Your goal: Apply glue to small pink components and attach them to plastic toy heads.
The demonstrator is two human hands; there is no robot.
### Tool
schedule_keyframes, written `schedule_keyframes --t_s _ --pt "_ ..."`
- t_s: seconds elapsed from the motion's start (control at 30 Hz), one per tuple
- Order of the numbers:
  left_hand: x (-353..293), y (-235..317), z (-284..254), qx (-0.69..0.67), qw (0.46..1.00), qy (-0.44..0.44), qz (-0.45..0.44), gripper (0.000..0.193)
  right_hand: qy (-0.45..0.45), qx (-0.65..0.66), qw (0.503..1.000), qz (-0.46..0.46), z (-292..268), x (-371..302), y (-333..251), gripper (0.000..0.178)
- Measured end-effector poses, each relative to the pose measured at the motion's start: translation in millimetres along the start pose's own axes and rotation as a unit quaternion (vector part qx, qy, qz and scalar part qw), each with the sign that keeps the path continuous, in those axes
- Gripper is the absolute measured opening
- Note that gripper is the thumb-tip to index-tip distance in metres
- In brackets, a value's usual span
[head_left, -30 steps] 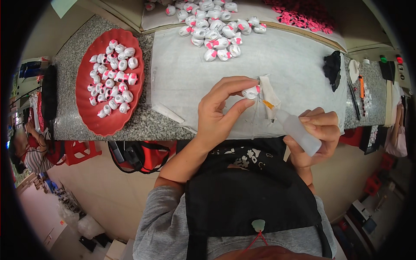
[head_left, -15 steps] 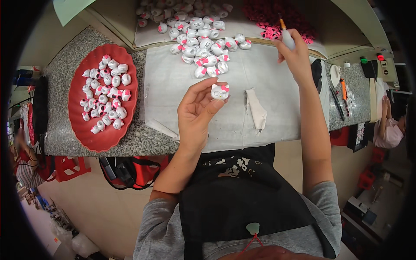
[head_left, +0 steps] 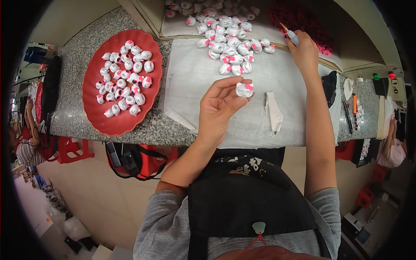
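Note:
My left hand [head_left: 221, 106] is held above the white sheet, thumb and fingers pinching a small white cat-head figure [head_left: 244, 90] with a pink bow. Up at the back right, my right hand [head_left: 304, 48] grips a white tool [head_left: 293, 37] with a thin orange pointed tip; its exact kind is unclear. That tip is next to a heap of small pink pieces [head_left: 318, 38], and whether it touches any of them cannot be seen. Between and beyond my hands, a pile of similar white heads [head_left: 229, 32] spreads from a shelf onto the sheet.
A red scalloped tray [head_left: 93, 117] with many finished-looking heads stands on the granite counter at left. Folded white tissue [head_left: 273, 112] lies on the paper sheet [head_left: 182, 82]. At right are a black pen-like tool [head_left: 347, 116] and an orange one [head_left: 354, 104]. Other people sit at both sides.
The whole view has shifted, so the counter appears farther right. My right hand has moved slightly left over the pink heap, its tool tilting further left. My left hand still holds the cat-head figure.

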State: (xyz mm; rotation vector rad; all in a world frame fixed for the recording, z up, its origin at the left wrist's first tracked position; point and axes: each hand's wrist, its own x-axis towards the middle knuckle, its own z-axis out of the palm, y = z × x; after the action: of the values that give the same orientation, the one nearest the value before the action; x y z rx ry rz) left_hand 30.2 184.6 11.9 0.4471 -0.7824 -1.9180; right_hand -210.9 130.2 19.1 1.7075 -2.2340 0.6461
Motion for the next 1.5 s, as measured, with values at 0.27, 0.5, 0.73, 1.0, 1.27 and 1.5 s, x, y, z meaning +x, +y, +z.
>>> schedule_keyframes --t_s 0.27,0.5,0.73,1.0,1.27,1.5 --pt "-3 -1 -3 0.063 0.998 -0.005 0.023 0.035 -0.061 0.361 0.922 0.131 -48 -24 -18 0.011" --pt "-5 -2 4 0.167 0.984 -0.006 0.056 0.031 -0.115 0.631 0.745 0.183 -84 -100 -64 0.007" --pt "-7 -2 9 0.369 0.916 -0.071 0.139 0.029 -0.168 0.7 0.675 0.162 -79 -119 -78 0.01" --pt "-10 -1 11 0.372 0.912 -0.111 0.134 0.029 -0.131 0.679 0.696 0.195 -73 -125 -79 0.011" --pt "-12 1 15 0.142 0.985 -0.094 0.024 0.025 -0.092 0.686 0.704 0.158 -69 -130 -81 0.029" --pt "-13 1 10 0.1 0.989 -0.109 -0.02 0.025 -0.175 0.731 0.637 0.17 -71 -127 -84 0.032"
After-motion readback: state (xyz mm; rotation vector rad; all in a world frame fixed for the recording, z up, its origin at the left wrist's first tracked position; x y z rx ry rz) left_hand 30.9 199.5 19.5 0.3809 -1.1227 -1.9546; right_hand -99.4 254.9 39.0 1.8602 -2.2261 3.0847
